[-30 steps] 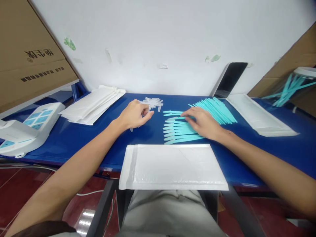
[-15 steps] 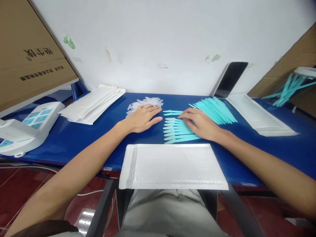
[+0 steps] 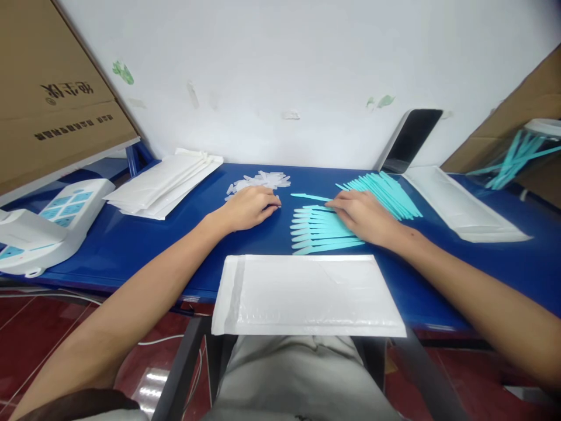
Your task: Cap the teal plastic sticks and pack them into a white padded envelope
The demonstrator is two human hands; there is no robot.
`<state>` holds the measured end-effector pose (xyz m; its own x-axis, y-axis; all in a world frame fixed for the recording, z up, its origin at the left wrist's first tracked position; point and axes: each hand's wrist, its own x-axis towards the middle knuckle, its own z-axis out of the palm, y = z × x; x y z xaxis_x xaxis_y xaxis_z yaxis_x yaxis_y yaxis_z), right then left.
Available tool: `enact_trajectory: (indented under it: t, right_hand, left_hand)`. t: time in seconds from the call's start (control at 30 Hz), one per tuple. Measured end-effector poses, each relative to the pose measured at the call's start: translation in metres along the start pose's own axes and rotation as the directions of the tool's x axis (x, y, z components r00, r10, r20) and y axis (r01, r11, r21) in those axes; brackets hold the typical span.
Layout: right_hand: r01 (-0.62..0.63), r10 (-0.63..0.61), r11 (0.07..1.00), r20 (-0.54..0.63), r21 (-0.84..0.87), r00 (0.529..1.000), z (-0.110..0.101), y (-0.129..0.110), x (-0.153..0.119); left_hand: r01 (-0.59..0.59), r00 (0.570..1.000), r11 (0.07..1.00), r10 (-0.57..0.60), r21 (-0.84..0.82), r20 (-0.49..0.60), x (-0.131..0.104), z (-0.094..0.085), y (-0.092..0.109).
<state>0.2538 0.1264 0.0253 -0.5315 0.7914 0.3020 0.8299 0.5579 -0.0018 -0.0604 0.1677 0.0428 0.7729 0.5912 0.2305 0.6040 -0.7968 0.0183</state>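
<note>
My left hand (image 3: 249, 207) is closed, thumb and forefinger together, at the near side of a heap of small translucent caps (image 3: 267, 179). Whatever lies between those fingertips is too small to make out. My right hand (image 3: 363, 215) pinches at the end of a thin teal stick (image 3: 307, 196) that points left. Below its fingers lies a row of similar teal sticks (image 3: 331, 232), side by side, with pale covered tips facing left. Part of that row is hidden under the hand. Behind the right hand is a pile of teal sticks (image 3: 388, 196) without visible covers.
A white padded envelope (image 3: 302, 298) lies at the front edge of the blue table (image 3: 193, 234). More envelopes (image 3: 162, 184) are stacked at left, beside a white device with blue panels (image 3: 65, 213). At right are another envelope (image 3: 464, 204), a leaning phone (image 3: 412, 140) and a clear tub of sticks (image 3: 521, 155).
My left hand has drawn slightly back from the caps, its fingers closing from spread to pinched. My right hand has shifted a little to the right, and the upper teal stick now stands apart from the row.
</note>
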Motion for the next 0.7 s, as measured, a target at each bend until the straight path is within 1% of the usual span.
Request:
enact_trajectory:
  t: [0.07,0.13,0.23,0.37,0.5,0.6,0.7]
  right_hand:
    - [-0.003,0.003,1.0,0.008,-0.011,1.0,0.0,0.002,0.0]
    - [-0.005,0.005,1.0,0.006,-0.007,1.0,0.0,0.004,0.0]
    - [-0.018,0.018,1.0,-0.001,0.012,1.0,0.001,0.006,0.001]
    - [-0.042,0.045,0.995,-0.025,0.087,0.999,0.003,0.008,0.002]
    - [-0.068,0.078,0.982,-0.055,0.175,0.995,0.004,0.008,0.003]
    - [-0.034,0.055,0.975,-0.09,0.22,0.994,0.004,0.005,0.005]
    - [0.013,0.027,0.971,-0.163,0.239,0.986,0.002,-0.001,0.006]
  left_hand:
    - [-0.002,1.0,1.0,0.002,0.022,0.006,0.0,0.002,0.0]
    - [-0.004,1.0,0.999,0.004,0.033,-0.011,0.0,0.003,0.001]
    - [-0.008,1.0,1.0,0.008,0.01,-0.024,0.0,0.004,0.001]
    - [-0.015,1.0,1.0,0.014,-0.025,-0.02,0.001,0.006,-0.002]
    - [-0.031,0.998,0.999,0.03,-0.018,-0.058,0.002,0.009,-0.006]
    - [-0.018,0.997,1.0,0.017,-0.018,-0.081,0.003,0.011,-0.006]
    - [-0.01,0.997,1.0,0.012,0.025,-0.072,0.004,0.012,-0.004]
